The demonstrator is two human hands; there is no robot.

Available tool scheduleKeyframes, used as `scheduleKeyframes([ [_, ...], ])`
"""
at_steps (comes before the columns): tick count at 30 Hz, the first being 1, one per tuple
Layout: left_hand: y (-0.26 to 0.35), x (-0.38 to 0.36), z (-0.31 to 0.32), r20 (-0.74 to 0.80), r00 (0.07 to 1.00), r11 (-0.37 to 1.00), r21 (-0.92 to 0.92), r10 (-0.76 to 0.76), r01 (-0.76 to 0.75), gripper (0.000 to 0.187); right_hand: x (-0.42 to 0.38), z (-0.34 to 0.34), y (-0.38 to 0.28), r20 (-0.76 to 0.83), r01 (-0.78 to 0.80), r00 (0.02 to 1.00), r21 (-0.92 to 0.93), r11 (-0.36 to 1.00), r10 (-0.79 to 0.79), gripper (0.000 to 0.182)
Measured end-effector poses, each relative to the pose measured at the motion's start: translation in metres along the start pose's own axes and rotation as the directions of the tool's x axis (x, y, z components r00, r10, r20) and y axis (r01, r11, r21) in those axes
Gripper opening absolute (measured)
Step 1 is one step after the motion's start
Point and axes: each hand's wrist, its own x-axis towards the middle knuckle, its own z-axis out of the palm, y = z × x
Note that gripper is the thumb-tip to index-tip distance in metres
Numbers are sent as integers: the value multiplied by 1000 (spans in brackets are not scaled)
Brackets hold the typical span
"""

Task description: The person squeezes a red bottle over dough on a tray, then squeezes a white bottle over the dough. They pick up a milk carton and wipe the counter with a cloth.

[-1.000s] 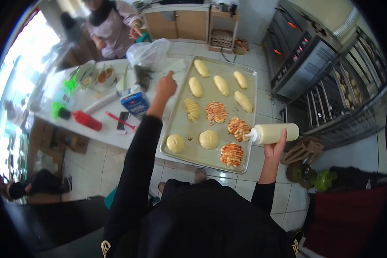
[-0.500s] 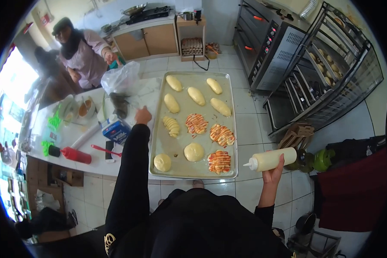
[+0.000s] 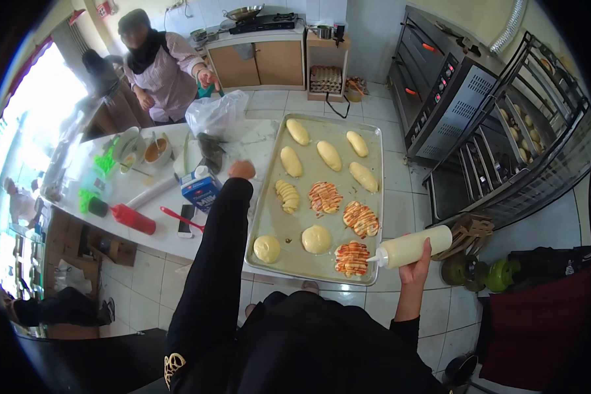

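The right hand's fingers [image 3: 427,249] wrap a tilted, cream-filled squeeze bottle [image 3: 407,249] beside the metal baking tray [image 3: 379,217]; squeezing now could drip over its rim. I can't tell the left fingers' [image 3: 241,169] state.

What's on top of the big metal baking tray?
The tray holds five smooth oval doughs, one ridged dough, two round doughs and three doughs striped red and pale. Their undersides and the tray surface directly beneath them are hidden.
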Motion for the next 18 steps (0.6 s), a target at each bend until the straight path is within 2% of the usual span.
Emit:
scheduleKeyframes([
  [1, 6, -1, -8, 197, 980, 990, 135, 13, -40, 44, 0, 2, -2, 5, 10, 1000, 2, 1000, -10, 36],
  [2, 13, -5, -12, 175, 983, 995, 87, -57, 42, 39, -3, 2, -2, -46, 27, 999, -1, 1000, -27, 36],
  [3, 22, -16, -24, 176, 983, 995, 88, -53, 38, 39, -6, 1, -2, -103, 39, 994, -3, 999, -39, 36],
  [5, 32, -28, -38, -103, 988, 991, -82, -115, 106, 36, -4, -11, -5, -64, 30, 997, 3, 1000, -30, 38],
  [6, 30, -27, -36, -99, 989, 992, -78, -111, 103, 36, -4, -17, -7, -26, 21, 999, 3, 1000, -21, 39],
  [8, 20, -16, -26, 170, 978, 992, 54, -123, 115, 36, -3, -23, -8, -66, 46, 997, 23, 999, -44, 40],
  [9, 9, 0, -11, 172, 977, 992, 55, -123, 115, 36, -3, -24, -8, -104, 68, 993, 39, 997, -63, 40],
  [11, -15, 42, 28, 216, 976, 991, 136, -30, 1, 36, -4, -21, -12, -95, 61, 994, 40, 997, -57, 40],
  [13, -28, 61, 46, 257, 966, 988, 153, -42, 2, 37, -7, -20, -12, -86, 48, 995, 42, 998, -44, 41],
  [15, -30, 63, 45, 285, 957, 986, 165, -48, 0, 37, -5, -18, -13, -59, 55, 997, 50, 997, -52, 41],
  [18, -23, 41, 27, 300, 953, 990, 123, 35, -75, 37, -6, -12, -11, -76, 65, 995, 35, 997, -62, 35],
])
